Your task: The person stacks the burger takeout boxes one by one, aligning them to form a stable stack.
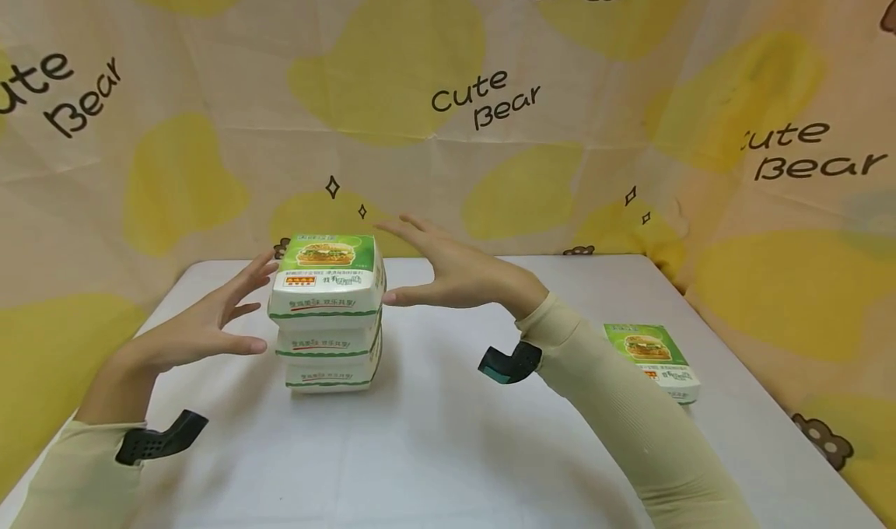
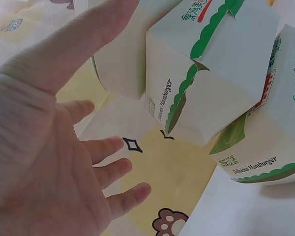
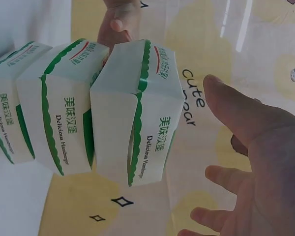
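Three white and green hamburger boxes stand stacked on the table, the top box [image 1: 325, 276] showing a burger picture on its lid. Beneath it sit the middle box [image 1: 327, 343] and the bottom box [image 1: 329, 376]. To the left of the stack is my left hand [image 1: 199, 323], fingers spread and thumb apart from them, holding nothing. My right hand [image 1: 458, 268] is at the right of the top box, its fingers extended and nothing in its grasp. A gap shows between the right thumb [image 3: 226, 101] and the top box [image 3: 137, 108] in the right wrist view.
Another hamburger box [image 1: 651, 358] lies alone at the right of the white table [image 1: 448, 451], partly behind the right sleeve [image 1: 616, 404]. A patterned cloth [image 1: 392, 62] hangs behind the table and along its sides.
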`<state>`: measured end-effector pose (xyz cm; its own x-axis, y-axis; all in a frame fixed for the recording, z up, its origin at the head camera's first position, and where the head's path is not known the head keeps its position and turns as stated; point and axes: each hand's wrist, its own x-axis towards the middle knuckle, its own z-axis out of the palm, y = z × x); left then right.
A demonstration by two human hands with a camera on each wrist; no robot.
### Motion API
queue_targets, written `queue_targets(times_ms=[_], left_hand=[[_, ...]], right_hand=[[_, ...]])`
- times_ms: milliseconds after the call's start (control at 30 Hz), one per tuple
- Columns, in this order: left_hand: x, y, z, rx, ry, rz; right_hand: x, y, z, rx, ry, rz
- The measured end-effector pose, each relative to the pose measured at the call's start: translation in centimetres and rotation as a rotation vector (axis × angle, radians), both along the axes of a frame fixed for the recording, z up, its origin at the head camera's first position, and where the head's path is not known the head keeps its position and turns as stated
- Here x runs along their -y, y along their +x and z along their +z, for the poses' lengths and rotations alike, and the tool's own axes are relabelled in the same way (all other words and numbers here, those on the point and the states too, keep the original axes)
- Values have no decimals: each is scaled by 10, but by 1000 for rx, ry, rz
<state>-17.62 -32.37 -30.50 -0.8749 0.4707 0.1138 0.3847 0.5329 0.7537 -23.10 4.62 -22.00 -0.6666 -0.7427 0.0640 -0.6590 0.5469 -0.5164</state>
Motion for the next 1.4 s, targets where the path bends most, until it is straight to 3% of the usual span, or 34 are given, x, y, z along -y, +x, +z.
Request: queue_targets(times_ms=[500, 767, 1033, 1400], left_hand=[[4, 3, 6, -115, 29, 74], [3, 1, 6, -163, 151, 34], [-1, 2, 10, -187, 223, 54], [-7, 6, 19, -266, 235, 186]], right_hand=[[-36, 4, -20, 0, -122, -96], [-54, 7, -33, -23, -159, -102], [-75, 7, -44, -35, -163, -129], [-104, 4, -56, -55, -168, -152]])
